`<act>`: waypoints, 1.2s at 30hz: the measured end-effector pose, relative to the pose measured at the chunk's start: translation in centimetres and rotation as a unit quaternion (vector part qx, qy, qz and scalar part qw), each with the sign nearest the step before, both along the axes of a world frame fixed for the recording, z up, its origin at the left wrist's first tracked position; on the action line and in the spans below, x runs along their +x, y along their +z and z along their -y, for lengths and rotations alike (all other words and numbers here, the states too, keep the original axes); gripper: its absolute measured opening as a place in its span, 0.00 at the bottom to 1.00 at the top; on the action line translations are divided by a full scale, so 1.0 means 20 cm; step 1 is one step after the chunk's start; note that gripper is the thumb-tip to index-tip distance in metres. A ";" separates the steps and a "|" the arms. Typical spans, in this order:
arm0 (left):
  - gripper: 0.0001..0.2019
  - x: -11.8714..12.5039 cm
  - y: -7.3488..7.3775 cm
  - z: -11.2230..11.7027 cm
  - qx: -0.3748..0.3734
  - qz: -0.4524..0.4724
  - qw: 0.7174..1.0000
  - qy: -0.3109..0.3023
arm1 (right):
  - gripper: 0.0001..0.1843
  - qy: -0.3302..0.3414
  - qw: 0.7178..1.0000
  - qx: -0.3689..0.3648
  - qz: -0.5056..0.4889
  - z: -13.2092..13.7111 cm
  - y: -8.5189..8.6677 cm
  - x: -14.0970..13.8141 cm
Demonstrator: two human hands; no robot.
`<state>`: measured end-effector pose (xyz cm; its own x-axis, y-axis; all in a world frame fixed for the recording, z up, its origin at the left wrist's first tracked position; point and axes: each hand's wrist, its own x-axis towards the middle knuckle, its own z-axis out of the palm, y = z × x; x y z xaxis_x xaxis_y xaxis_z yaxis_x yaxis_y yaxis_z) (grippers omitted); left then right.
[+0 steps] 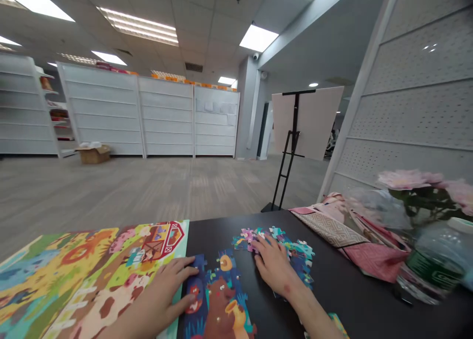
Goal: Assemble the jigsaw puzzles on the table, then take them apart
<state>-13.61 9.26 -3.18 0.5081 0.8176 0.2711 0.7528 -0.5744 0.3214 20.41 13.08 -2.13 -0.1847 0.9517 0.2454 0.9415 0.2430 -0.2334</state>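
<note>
My left hand (170, 286) lies flat with fingers spread on the left edge of a partly joined puzzle section (218, 299) that shows a bear on blue. My right hand (272, 266) rests palm down, fingers stretched out, on a heap of loose puzzle pieces (295, 253) farther back on the dark table (354, 299). A large colourful picture sheet (84, 270) with farm animals and a red barn lies at the left, under my left wrist.
At the right stand a clear water bottle (432, 267), pink flowers (417, 181) and a folded pink patterned cloth (343, 230). Beyond the table are an easel with a board (295, 132), white shelving (166, 115) and a cardboard box (93, 154) on the floor.
</note>
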 end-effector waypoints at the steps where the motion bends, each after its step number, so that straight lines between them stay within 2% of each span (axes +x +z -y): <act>1: 0.18 0.00 0.00 0.00 0.001 -0.002 1.000 0.000 | 0.19 0.003 1.000 -0.006 -0.007 0.00 0.00 0.00; 4: 0.18 0.00 0.00 0.00 0.005 -0.006 1.000 0.000 | 0.12 -0.004 0.999 -0.015 -0.029 0.00 0.00 0.01; 8: 0.18 -0.01 0.00 -0.01 0.009 -0.007 1.000 -0.008 | 0.10 -0.007 0.998 -0.023 -0.059 -0.01 0.01 0.05; 11: 0.18 -0.01 -0.01 -0.01 0.021 -0.004 1.000 -0.010 | 0.15 -0.007 0.996 -0.015 -0.083 -0.01 0.03 0.14; 15: 0.17 -0.01 -0.01 -0.01 0.023 -0.007 1.000 -0.005 | 0.25 -0.061 0.993 0.016 -0.098 -0.03 0.06 0.28; 20: 0.18 -0.01 -0.02 -0.01 0.019 -0.001 1.000 -0.005 | 0.16 -0.076 0.995 -0.012 -0.064 -0.03 0.00 0.33; 24: 0.18 -0.02 -0.02 -0.01 0.020 -0.002 1.000 -0.005 | 0.23 -0.123 0.991 -0.017 -0.038 -0.03 -0.03 0.35; 29: 0.18 -0.02 -0.02 -0.01 0.019 -0.006 1.000 -0.007 | 0.29 -0.172 0.984 -0.017 -0.035 -0.03 0.00 0.43; 33: 0.18 -0.01 -0.02 -0.02 0.017 -0.010 1.000 -0.009 | 0.22 -0.140 0.989 -0.023 -0.040 -0.04 0.02 0.42; 36: 0.18 -0.01 -0.02 -0.02 0.025 -0.007 1.000 -0.012 | 0.17 -0.122 0.991 -0.025 -0.041 0.01 0.05 0.38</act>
<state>-13.89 9.70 -3.63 0.5320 0.7906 0.3032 0.7428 -0.6076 0.2812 27.94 12.79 -1.14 0.0718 0.9770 0.2010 0.9482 -0.0043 -0.3177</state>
